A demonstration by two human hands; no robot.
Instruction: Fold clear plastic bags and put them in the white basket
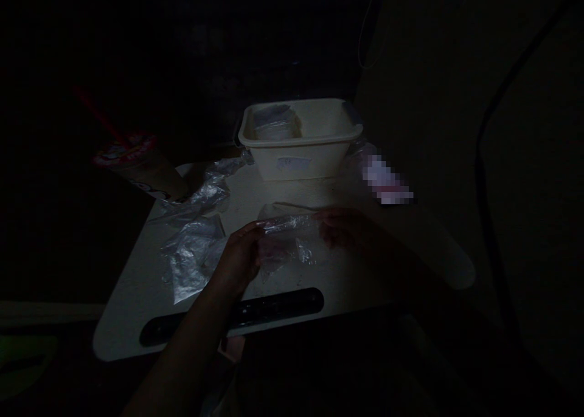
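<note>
Between my two hands a clear plastic bag (pixel 286 225) is stretched over the middle of the small white table. My left hand (pixel 239 253) pinches its left edge, thumb and fingers closed. At the bag's right edge my right hand (pixel 340 225) is closed on it too, though deep shadow hides most of those fingers. Left of my left hand, more clear plastic bags (pixel 189 262) lie in a loose pile on the table. Whether the held bag contains anything, I cannot tell in this dim light.
A cream plastic bin (pixel 314 161) with clear packets (pixel 274 122) inside stands at the back. Back left is a drink cup (pixel 150 171) with a red straw. A blurred-out item (pixel 387 180) lies at the right. A black slot (pixel 278 306) runs along the front of the white table (pixel 123 320).
</note>
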